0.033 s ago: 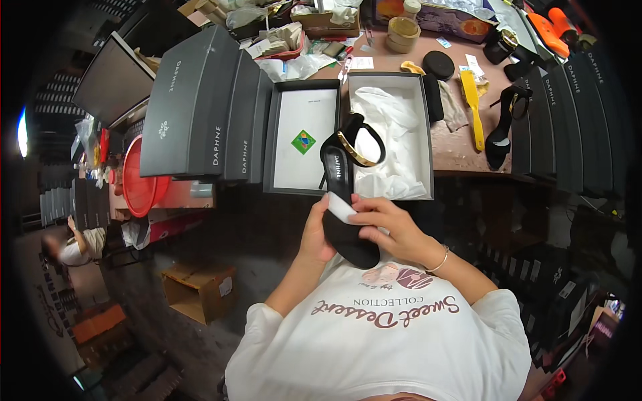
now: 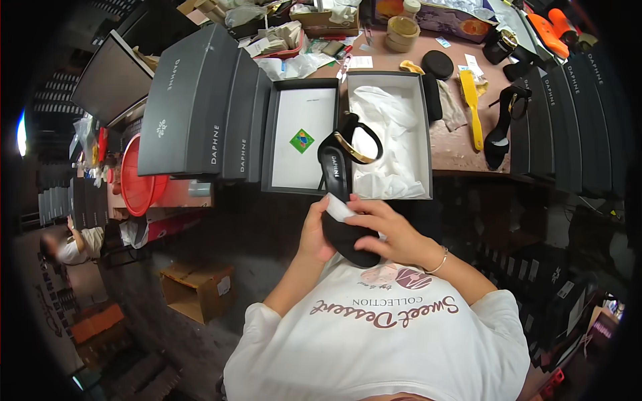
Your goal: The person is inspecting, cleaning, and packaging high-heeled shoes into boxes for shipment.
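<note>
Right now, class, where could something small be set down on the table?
Bare patch: table between the tissue-lined box and yellow tool, below the beige cloth. Narrower: between that tool and the loose black sandal. Crowded: the back left, around the white plastic bag.

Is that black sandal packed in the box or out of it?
Out: the left hand and right hand hold the black sandal, its toe clear of the shoebox.
</note>
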`<state>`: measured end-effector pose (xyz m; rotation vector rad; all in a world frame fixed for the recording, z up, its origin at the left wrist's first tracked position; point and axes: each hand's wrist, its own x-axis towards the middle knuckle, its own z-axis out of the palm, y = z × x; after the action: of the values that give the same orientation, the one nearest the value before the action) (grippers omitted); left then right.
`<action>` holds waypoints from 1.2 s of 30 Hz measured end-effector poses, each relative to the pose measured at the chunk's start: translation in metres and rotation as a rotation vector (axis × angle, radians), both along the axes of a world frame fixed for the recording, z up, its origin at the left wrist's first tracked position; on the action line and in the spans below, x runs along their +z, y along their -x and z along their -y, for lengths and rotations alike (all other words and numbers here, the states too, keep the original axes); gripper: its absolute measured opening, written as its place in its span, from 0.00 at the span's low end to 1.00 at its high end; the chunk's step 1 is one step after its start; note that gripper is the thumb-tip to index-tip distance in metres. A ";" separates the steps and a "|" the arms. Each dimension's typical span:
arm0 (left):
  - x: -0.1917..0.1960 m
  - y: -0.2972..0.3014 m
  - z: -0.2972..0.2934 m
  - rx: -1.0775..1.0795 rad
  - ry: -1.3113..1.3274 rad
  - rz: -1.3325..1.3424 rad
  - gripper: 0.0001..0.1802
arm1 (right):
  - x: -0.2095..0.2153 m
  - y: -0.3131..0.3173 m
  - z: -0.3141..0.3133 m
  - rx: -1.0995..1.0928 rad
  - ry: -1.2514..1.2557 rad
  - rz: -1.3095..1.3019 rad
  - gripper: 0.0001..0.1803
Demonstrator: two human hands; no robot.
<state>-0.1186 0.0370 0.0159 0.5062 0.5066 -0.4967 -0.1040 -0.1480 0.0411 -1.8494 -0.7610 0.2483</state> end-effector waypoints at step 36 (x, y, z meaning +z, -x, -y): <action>0.025 0.018 0.019 0.091 -0.366 0.069 0.17 | -0.006 0.003 -0.022 0.086 0.161 0.071 0.29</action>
<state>-0.1362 0.0179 0.0406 0.8443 0.5543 -0.2976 -0.1071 -0.1265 0.0351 -1.9883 -0.8928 0.3077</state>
